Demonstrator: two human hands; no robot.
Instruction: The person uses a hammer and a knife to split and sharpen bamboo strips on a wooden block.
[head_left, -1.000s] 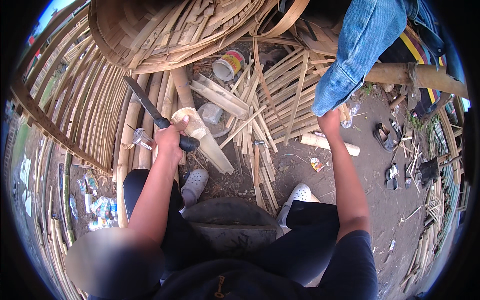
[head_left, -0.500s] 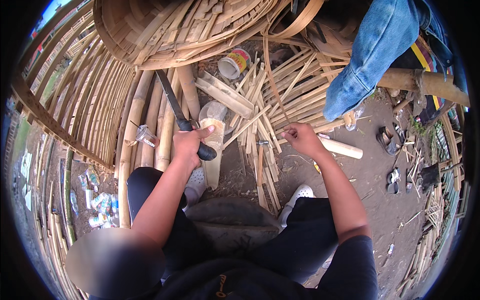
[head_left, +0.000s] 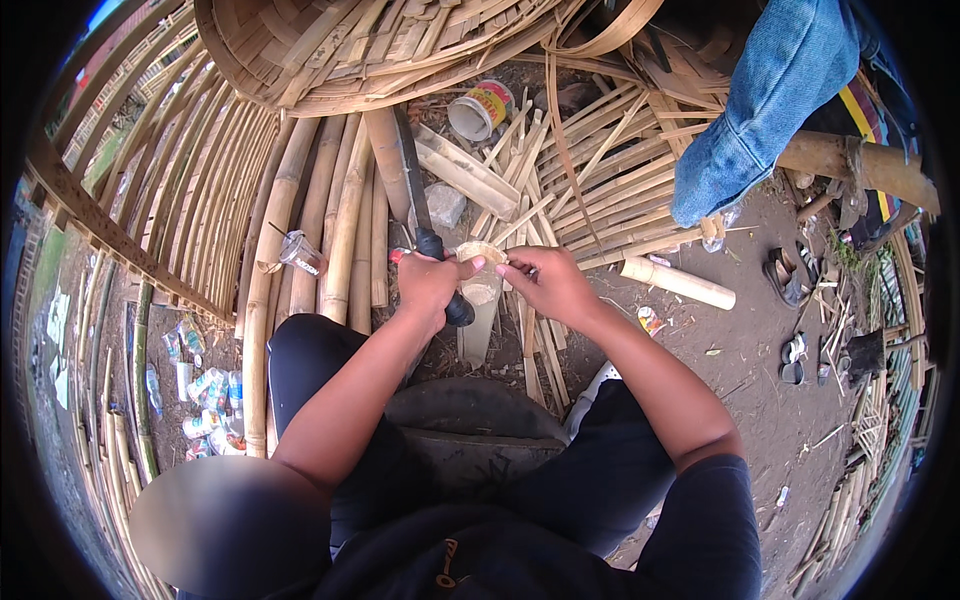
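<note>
My left hand (head_left: 428, 288) is wrapped round the dark handle of a machete (head_left: 413, 175), whose long blade points away from me. Its thumb reaches toward the cut top of a split bamboo piece (head_left: 478, 335) standing between my feet. Close by on the right, my right hand (head_left: 550, 285) is closed in a pinch at the same top edge; whatever its fingertips hold is too small to make out. Beyond the hands lies a pile of thin bamboo strips (head_left: 610, 190), and a half-split bamboo length (head_left: 465, 170) rests beside it.
A large woven bamboo basket (head_left: 290, 60) is at the top. Bamboo poles (head_left: 345, 235) and a slatted bamboo frame (head_left: 190, 190) stand left, with a plastic cup (head_left: 298, 252). A denim-clad leg (head_left: 765, 110) is at upper right. Sandals (head_left: 785, 275) lie on the ground at right.
My right hand has moved left, away from the strips, to the top of the bamboo piece. The left hand with the machete has shifted right, and the view has shifted slightly.
</note>
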